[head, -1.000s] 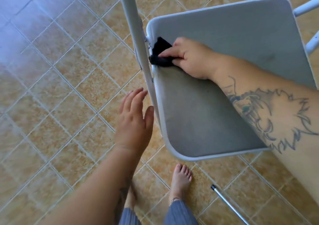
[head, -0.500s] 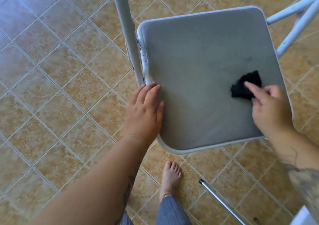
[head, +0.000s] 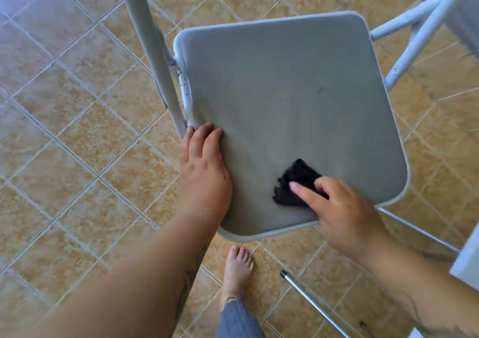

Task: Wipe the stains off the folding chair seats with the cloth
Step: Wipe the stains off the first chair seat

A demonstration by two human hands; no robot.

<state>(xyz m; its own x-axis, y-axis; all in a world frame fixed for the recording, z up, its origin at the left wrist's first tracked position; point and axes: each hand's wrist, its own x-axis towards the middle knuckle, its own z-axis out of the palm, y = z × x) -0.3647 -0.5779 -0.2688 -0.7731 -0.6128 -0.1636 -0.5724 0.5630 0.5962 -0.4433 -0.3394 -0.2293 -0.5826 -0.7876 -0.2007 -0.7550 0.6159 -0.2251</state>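
Observation:
A grey padded folding chair seat (head: 285,99) with a white rim fills the middle of the view. My right hand (head: 344,213) presses a small black cloth (head: 295,182) flat onto the seat near its front edge. My left hand (head: 204,171) lies flat on the seat's left edge, fingers together, holding nothing. A small dark mark (head: 321,88) shows on the seat toward the back right. Dark specks dot the white rim at the left hinge (head: 182,78).
The chair's white frame tube (head: 145,39) rises at the left and white legs (head: 404,60) stand at the right. A metal pole (head: 313,304) lies on the tan tiled floor (head: 77,156) beside my bare foot (head: 237,270). Another white object (head: 466,257) sits at the right edge.
My right hand slid the cloth from the seat's back left corner to the right side, then to the front middle. My left hand came down onto the seat's left edge.

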